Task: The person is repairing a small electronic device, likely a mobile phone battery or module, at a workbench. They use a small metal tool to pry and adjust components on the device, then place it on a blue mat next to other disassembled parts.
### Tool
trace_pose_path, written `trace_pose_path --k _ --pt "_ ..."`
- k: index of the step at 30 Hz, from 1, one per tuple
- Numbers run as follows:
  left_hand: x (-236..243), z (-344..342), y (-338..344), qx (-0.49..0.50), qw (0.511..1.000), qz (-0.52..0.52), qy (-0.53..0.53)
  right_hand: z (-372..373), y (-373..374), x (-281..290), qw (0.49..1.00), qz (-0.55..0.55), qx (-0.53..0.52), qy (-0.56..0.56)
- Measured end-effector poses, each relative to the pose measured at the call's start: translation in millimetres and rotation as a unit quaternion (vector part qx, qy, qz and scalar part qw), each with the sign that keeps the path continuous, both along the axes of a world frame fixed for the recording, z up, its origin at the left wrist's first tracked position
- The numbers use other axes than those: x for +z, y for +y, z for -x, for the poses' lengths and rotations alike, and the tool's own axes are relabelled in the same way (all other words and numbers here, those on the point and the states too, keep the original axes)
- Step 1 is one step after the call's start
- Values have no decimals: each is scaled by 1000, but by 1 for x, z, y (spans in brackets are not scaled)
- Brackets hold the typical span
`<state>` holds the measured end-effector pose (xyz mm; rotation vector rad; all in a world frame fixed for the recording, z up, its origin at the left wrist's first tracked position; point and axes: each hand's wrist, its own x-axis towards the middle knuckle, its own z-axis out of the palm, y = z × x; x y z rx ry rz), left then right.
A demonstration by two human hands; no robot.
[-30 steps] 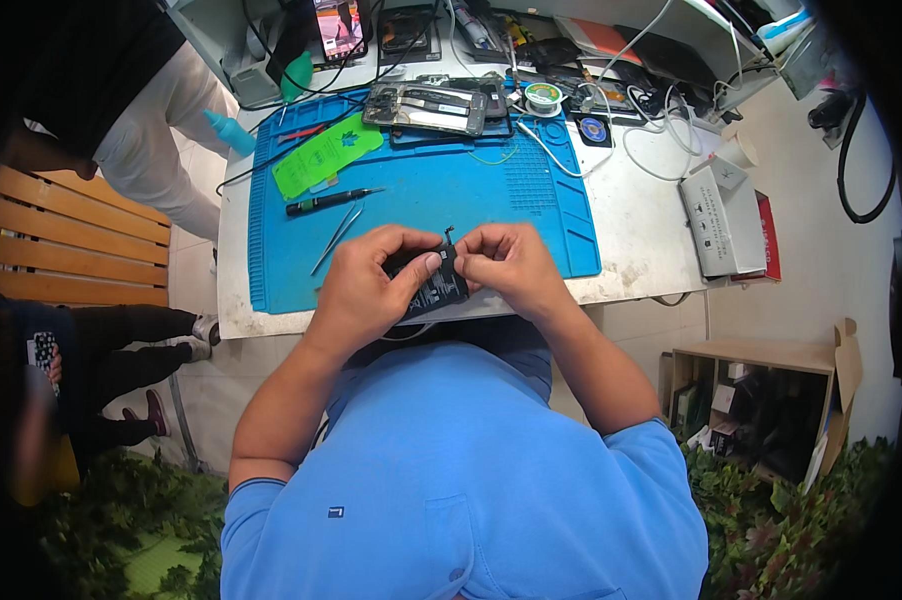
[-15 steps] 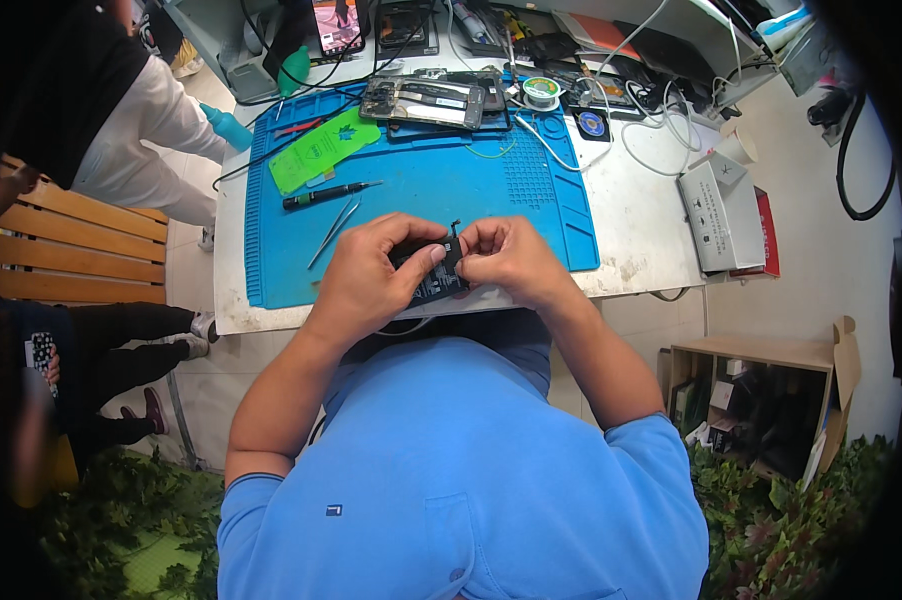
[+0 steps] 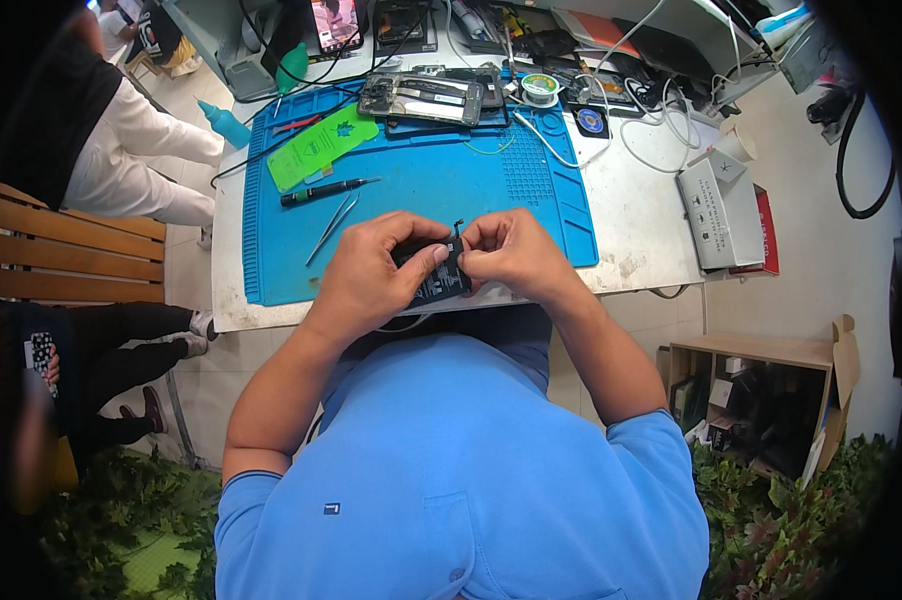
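A black phone battery (image 3: 439, 283) with pale print is held over the front edge of the blue work mat (image 3: 421, 185). My left hand (image 3: 371, 265) grips it from the left, thumb on its face. At its right edge my right hand (image 3: 511, 255) is closed in a pinch; what lies between those fingertips is hidden. A thin dark connector strip sticks up from the battery's top end. On the mat, left of my hands, lie tweezers (image 3: 332, 229) and a black screwdriver (image 3: 329, 191).
An opened phone body (image 3: 421, 98) lies at the mat's far side, near a green card (image 3: 323, 148) and a solder spool (image 3: 540, 90). White cables and a white box (image 3: 719, 215) are on the right. Other people (image 3: 141, 130) are at the left.
My right hand has shifted very slightly at the battery's right edge. The left hand keeps its grip, and the battery stays in nearly the same place.
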<state>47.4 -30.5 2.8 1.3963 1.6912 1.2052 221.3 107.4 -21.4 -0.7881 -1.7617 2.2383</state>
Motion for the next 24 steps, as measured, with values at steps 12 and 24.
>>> trace_pose_path --k 12,24 --pt "-1 5 -1 -4 999 25 -44 4 6 -3 1000 8 -11 16" --pt "-17 19 5 32 990 27 -132 10 -4 -16 998 17 -25 56"
